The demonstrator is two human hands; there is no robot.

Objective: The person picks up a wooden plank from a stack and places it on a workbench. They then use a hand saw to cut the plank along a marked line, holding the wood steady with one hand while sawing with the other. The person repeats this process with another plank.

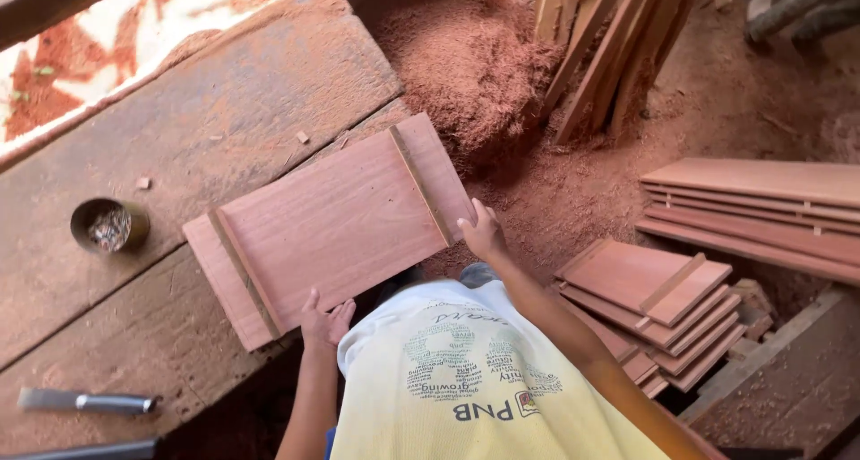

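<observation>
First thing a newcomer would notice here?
The reddish wooden panel with two thin battens, lying askew on the worn workbench, with the left hand on its near edge and the right hand on its right end. Then the sawdust heap beyond it, and the stacked panels at right.

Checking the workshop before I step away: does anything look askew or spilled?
The wooden panel, held by both hands, lies at a slant and overhangs the bench edge. Sawdust is heaped on the floor.
</observation>
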